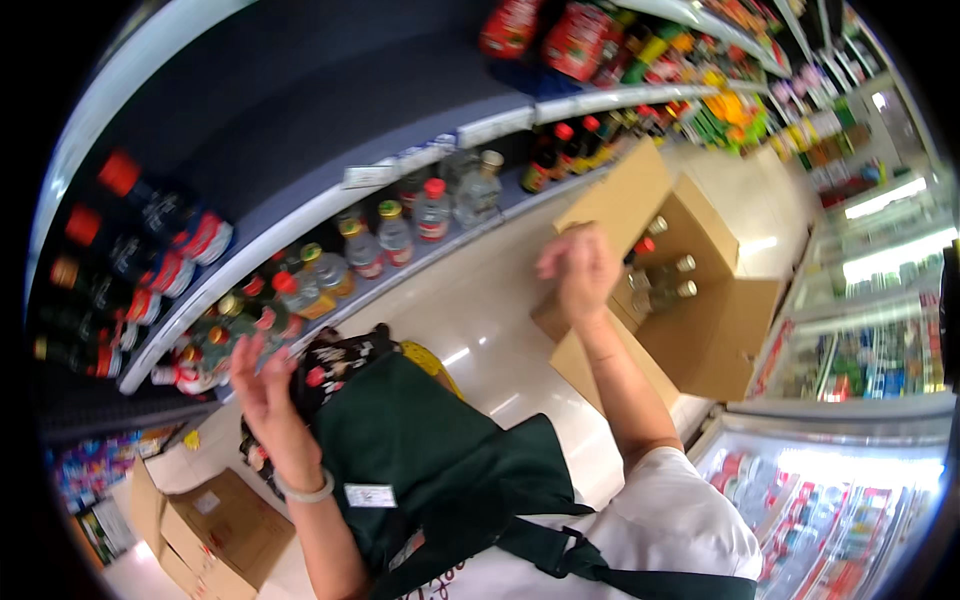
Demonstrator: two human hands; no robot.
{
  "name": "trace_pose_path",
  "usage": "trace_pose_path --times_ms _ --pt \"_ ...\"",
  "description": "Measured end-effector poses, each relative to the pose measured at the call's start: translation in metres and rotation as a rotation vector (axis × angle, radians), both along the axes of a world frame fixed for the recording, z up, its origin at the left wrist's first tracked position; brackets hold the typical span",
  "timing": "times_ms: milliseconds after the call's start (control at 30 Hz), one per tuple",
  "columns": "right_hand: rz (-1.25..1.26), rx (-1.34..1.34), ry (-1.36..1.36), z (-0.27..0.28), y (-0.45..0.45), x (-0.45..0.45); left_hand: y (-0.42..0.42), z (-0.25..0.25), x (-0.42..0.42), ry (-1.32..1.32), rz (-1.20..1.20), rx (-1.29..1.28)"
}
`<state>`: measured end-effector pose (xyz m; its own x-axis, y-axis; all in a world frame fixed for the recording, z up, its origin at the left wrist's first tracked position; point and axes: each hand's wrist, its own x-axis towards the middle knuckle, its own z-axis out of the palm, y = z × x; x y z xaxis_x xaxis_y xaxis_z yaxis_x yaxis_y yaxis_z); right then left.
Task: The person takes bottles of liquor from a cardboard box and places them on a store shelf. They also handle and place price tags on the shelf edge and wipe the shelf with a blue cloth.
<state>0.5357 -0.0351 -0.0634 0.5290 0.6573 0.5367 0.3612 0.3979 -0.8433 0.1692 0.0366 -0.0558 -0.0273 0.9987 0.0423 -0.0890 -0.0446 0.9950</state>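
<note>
My left hand (262, 382) is raised with fingers apart in front of the bottles at the left end of the lower shelf; it holds nothing. Near the flap of an open cardboard box (705, 337) is my right hand (579, 270), blurred, its fingers partly curled; whether it grips anything cannot be told. Several clear glass bottles (664, 295) stand or lean inside that box. Along the lower shelf run clear bottles with green or red caps (394, 234) and a clear bottle with a pale cap (480, 191). Dark bottles with red caps (541, 161) stand further right.
A second open cardboard box (232, 525) sits on the floor at lower left. Large dark bottles (161, 217) occupy the upper shelf's left part. Glass-fronted coolers (832, 487) line the right side. The metal shelf edge (315, 206) runs diagonally across the view.
</note>
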Motion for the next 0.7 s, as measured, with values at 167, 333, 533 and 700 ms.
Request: trace_pose_path --times_ms 167,333,533,700 --pt "-0.655 -0.044 0.448 -0.075 -0.095 0.175 0.004 -0.004 0.000 0.061 -0.024 -0.017" --pt "-0.947 -0.770 0.169 -0.222 -0.120 0.288 0.008 0.000 0.008 0.142 -0.009 -0.040" --pt "-0.906 -0.914 0.189 -0.273 -0.093 0.318 0.003 0.005 0.020 0.184 -0.013 0.001" --pt "-1.073 -0.783 0.093 -0.247 -0.108 0.295 0.002 0.001 0.019 0.217 -0.031 0.054"
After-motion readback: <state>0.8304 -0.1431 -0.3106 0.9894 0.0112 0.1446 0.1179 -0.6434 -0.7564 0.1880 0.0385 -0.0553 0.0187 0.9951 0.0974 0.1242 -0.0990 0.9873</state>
